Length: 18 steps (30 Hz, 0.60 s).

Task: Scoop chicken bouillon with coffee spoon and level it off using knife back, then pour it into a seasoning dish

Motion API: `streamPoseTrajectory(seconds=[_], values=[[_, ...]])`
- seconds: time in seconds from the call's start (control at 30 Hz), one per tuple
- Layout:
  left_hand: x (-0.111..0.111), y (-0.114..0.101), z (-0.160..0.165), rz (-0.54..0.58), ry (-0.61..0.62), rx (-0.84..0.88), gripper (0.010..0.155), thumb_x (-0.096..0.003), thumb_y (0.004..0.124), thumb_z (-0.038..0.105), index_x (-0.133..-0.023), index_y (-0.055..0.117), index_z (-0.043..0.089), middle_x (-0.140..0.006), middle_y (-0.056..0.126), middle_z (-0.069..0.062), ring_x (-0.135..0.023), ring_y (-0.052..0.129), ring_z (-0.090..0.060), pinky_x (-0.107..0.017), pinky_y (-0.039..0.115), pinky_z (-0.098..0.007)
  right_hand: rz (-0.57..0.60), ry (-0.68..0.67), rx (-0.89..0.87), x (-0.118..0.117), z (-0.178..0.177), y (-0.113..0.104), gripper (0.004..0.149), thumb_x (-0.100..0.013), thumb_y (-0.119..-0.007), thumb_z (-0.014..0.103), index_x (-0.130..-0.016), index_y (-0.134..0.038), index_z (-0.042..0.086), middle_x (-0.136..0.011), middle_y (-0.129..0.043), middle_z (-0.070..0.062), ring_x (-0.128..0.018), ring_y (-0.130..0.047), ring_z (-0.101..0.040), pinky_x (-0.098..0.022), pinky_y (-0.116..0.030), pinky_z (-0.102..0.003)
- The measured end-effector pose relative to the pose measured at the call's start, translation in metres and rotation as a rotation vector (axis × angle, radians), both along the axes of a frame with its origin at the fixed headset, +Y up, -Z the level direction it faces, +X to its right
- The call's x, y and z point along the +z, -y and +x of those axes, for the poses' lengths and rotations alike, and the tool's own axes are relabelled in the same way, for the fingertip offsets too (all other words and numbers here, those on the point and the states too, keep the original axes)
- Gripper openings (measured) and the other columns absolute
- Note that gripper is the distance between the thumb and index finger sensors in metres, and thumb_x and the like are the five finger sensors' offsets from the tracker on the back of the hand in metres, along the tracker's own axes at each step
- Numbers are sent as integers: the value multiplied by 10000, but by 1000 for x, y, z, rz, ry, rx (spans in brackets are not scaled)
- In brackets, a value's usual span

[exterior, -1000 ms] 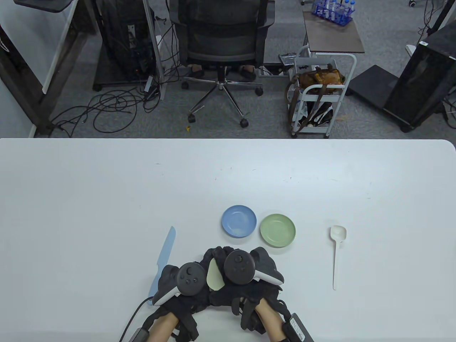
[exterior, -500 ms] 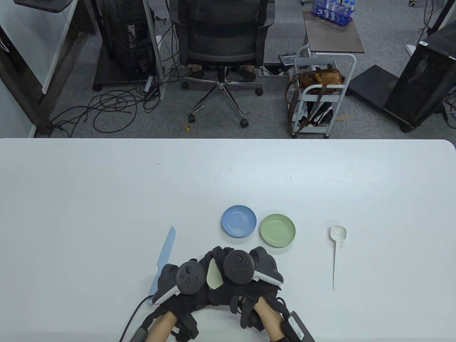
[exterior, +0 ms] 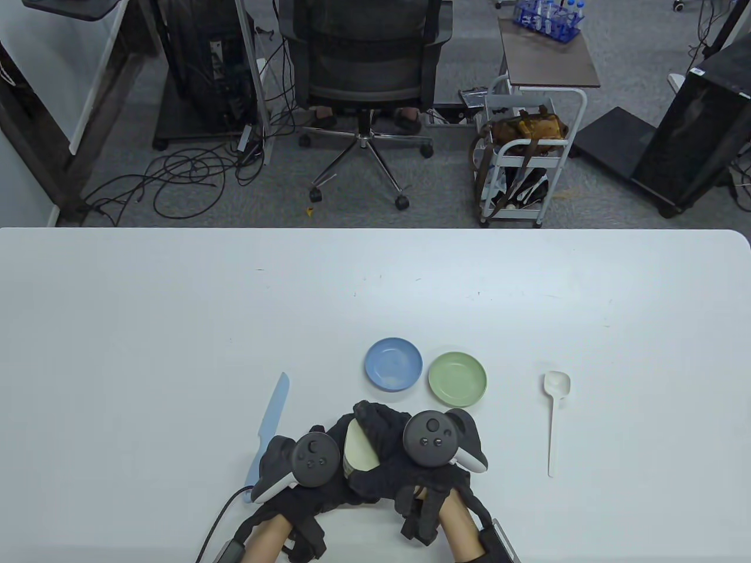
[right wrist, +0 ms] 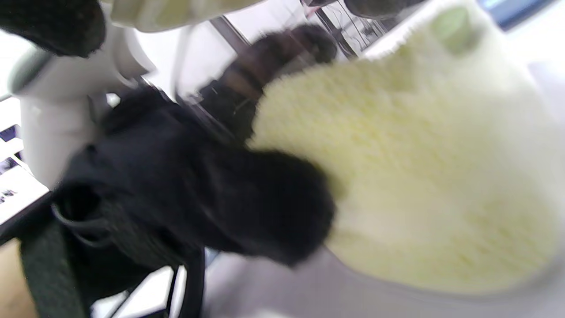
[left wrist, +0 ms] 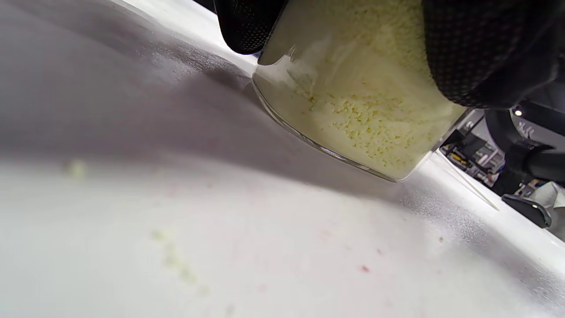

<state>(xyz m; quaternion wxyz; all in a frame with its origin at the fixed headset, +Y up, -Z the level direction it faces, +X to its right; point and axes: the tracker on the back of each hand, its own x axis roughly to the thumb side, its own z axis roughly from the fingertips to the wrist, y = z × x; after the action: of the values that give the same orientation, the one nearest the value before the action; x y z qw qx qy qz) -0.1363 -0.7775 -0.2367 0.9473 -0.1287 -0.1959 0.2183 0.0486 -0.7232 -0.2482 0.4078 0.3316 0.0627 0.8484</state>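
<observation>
Chicken bouillon jar (exterior: 359, 448) sits at the near edge of the table (exterior: 146, 328), wedged between both gloved hands. Table view: the left hand (exterior: 305, 463) curls round the jar's left side, the right hand (exterior: 422, 451) wraps over its top and right. Blue dish (exterior: 393, 363) and green dish (exterior: 457, 379) lie just beyond, touching, both bare inside. The blue knife (exterior: 271, 425) lies left, the white spoon (exterior: 554, 419) well right.

Left wrist view: a clear glass jar, tilted, its base partly off the table, pale yellow granules filling it, gloved fingers (left wrist: 485, 48) pressed on the wall.

Right wrist view: blurred, but yellow granules (right wrist: 419, 176) show through the glass beside a black fingertip.
</observation>
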Motion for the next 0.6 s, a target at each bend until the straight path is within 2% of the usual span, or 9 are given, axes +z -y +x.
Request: streamPoseTrajectory(seconds=[0.1, 0.2, 0.3, 0.37, 0.43, 0.5, 0.6], values=[[0, 0, 0, 3, 3, 1, 1249, -228, 929, 649, -1066, 136, 171, -1147, 496, -35, -1088, 663, -228, -824, 359, -581, 68, 111, -29, 8, 22, -26, 994, -401, -886, 514, -1024, -230, 102, -1068, -231, -283, -944, -302, -605, -581, -87, -835], [1, 0, 0, 3, 2, 0, 1248, -233, 927, 650, -1064, 133, 167, -1147, 492, -39, -1089, 659, -230, -823, 354, -585, 95, 261, 191, 19, 57, -36, 991, -412, -872, 532, -1032, -218, 120, -1093, -223, -262, -979, -266, -599, -593, -76, -827], [1, 0, 0, 1, 3, -1, 1245, -237, 923, 652, -1064, 130, 165, -1147, 489, -39, -1089, 657, -233, -822, 353, -585, 70, 326, 284, 19, 84, -19, 982, -405, -888, 529, -1036, -256, 121, -1108, -269, -254, -986, -299, -608, -598, -137, -833], [2, 0, 0, 0, 3, -1, 1244, -239, 921, 653, -1063, 128, 164, -1148, 487, -42, -1089, 655, -234, -822, 354, -585, -85, 308, 286, 10, 94, -1, 986, -408, -906, 497, -1029, -249, 105, -1097, -253, -269, -970, -274, -625, -591, -134, -839], [2, 0, 0, 0, 1, -1, 1243, -238, 920, 652, -1062, 128, 163, -1148, 487, -41, -1088, 656, -234, -820, 356, -585, -277, 235, 309, 0, 96, 18, 1001, -447, -882, 471, -1007, -125, 131, -1079, -102, -241, -963, -103, -600, -593, -27, -819], [3, 1, -1, 1, -1, -1, 1239, -240, 917, 651, -1062, 129, 163, -1148, 488, -43, -1085, 658, -237, -819, 358, -585, -287, 231, 363, -4, 94, 32, 999, -437, -897, 447, -1006, -140, 129, -1077, -110, -245, -962, -99, -604, -587, -19, -822], [3, 1, -1, 1, -1, 0, 1235, -242, 917, 649, -1062, 131, 163, -1148, 487, -42, -1085, 658, -237, -819, 359, -585, -336, 210, 487, -4, 91, 43, 1003, -427, -902, 435, -996, -125, 154, -1079, -97, -217, -973, -76, -580, -585, 5, -818]])
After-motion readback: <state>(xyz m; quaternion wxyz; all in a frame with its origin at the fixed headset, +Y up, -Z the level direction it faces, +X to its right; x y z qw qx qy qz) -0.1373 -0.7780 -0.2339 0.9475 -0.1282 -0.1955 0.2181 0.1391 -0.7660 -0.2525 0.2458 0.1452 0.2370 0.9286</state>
